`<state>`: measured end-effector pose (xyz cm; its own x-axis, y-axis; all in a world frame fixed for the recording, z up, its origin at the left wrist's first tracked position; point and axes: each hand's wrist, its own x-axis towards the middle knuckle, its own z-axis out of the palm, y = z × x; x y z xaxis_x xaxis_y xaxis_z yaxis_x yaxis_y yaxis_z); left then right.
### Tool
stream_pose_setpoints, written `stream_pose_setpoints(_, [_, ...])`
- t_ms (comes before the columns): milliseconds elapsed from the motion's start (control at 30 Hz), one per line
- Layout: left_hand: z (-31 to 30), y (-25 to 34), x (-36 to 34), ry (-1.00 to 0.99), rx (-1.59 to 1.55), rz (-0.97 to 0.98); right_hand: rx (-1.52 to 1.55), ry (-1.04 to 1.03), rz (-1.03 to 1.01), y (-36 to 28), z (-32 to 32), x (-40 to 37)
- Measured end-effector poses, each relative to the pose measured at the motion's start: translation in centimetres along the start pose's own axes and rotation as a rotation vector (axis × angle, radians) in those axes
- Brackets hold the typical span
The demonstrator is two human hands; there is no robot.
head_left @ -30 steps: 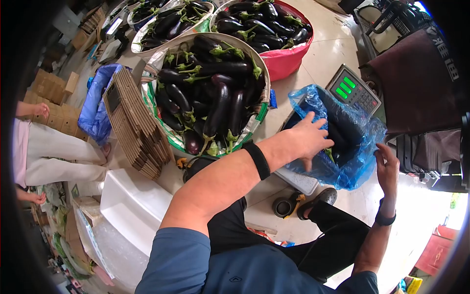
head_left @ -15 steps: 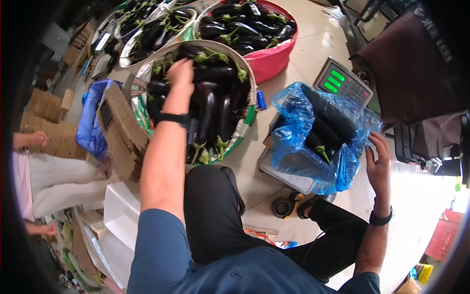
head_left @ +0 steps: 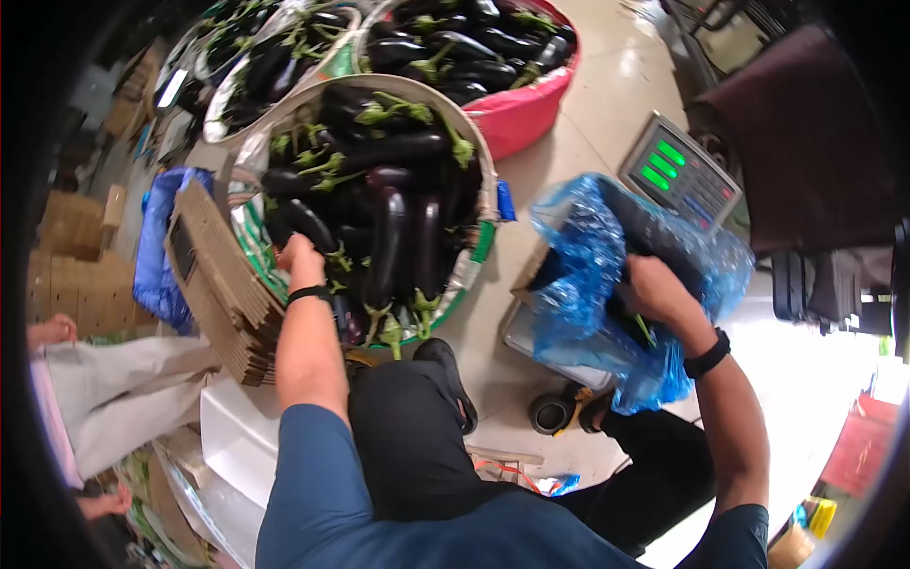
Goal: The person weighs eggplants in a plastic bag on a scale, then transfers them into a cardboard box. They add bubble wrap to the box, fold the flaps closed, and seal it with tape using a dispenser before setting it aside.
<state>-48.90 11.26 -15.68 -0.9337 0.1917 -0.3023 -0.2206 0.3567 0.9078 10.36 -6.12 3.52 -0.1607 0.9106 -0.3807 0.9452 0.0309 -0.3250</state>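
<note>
My left hand (head_left: 301, 254) reaches into the near round basket (head_left: 489, 204), its fingers curled against the side of a dark, glossy eggplant (head_left: 309, 226) at the left; the fingertips are partly hidden. More eggplants (head_left: 387, 237) with green stems fill this basket. My right hand (head_left: 664, 292) is inside a blue plastic bag (head_left: 578, 318), knuckles up and fingers bent down. What those fingers hold is hidden. A green eggplant stem (head_left: 645, 327) shows beside them. Under the bag is a scale platform (head_left: 517, 330), and its display (head_left: 668, 163) glows green behind.
A pink-rimmed basket (head_left: 531, 119) and other baskets of eggplants stand behind. Folded cardboard (head_left: 213, 275), a blue-lined container (head_left: 171, 242) and a white foam box (head_left: 232, 436) are on the left, near another person's legs (head_left: 123, 389). A tape roll (head_left: 550, 414) lies by my foot.
My left hand has moved down and toward the basket's near left side. My right hand has gone from outside the bag's right edge into the bag, its fingers now bent.
</note>
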Motion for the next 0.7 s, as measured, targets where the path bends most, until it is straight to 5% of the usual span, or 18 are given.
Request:
stream_pose_setpoints(200, [0.0,-1.8,-0.7,0.067,0.104,-0.298,-0.176,-0.056,-0.009,2.8,6.1,1.4])
stream_pose_setpoints(267, [0.3,-5.2,3.5,-0.264,-0.361,-0.300,-0.321,0.030,0.027,1.2,6.2,-0.2])
stream_pose_setpoints(433, [0.2,-5.9,5.0,-0.390,-0.443,-0.354,-0.318,-0.014,0.080,0.8,6.3,0.2])
stream_pose_setpoints(700, [-1.1,-3.2,1.8,-0.113,-0.575,-0.379,-0.212,0.118,0.203,1.1,6.6,-0.4])
